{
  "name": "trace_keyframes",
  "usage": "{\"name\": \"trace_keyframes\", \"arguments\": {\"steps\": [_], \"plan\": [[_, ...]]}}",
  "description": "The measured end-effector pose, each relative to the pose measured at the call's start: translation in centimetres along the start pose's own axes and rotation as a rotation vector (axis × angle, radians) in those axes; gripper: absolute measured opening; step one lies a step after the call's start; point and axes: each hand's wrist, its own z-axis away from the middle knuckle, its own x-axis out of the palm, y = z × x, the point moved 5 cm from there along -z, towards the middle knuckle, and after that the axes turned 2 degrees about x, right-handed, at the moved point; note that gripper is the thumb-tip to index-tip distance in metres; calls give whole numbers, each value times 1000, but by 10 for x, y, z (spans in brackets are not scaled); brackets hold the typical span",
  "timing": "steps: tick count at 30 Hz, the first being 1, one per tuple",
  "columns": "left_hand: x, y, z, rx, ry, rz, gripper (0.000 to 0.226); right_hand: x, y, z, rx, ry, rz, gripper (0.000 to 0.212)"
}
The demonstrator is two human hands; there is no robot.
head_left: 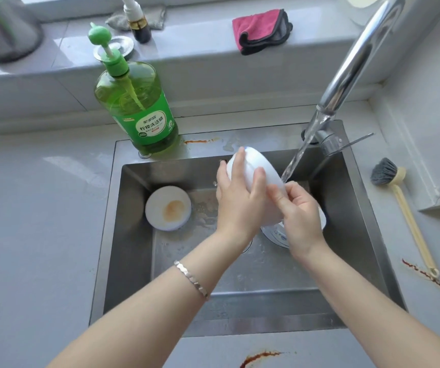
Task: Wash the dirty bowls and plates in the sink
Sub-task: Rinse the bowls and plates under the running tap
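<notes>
White ceramic bowl (256,158) is mid-frame over the steel sink (130,200), touching the running water stream (296,156). Left hand (237,201) has fingers wrapped round it, right hand (299,209) grips its lower edge. Stained white plate (168,208) lies left in the sink.

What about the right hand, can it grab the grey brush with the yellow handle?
Probably not yet: the right hand grips the white bowl under the water. The grey yellow-handled brush lies uncovered on the counter right of the sink, so after letting go nothing looks in the way.
</notes>
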Motion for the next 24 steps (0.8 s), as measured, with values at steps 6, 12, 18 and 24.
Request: {"name": "trace_keyframes", "arguments": {"steps": [6,12,18,24], "plan": [[-9,-32,-43,-565,-20,508,39,-12,-2,-8,104,-8,-279,30],[32,-47,4,-897,-219,872,69,0,9,-9,86,51,-325,30],[-7,-77,25,-709,-315,316,38,10,20,-2,-8,-53,217,29],[-85,-147,51,-561,-280,-290,31,29,80,25,148,-374,739,33]]}}
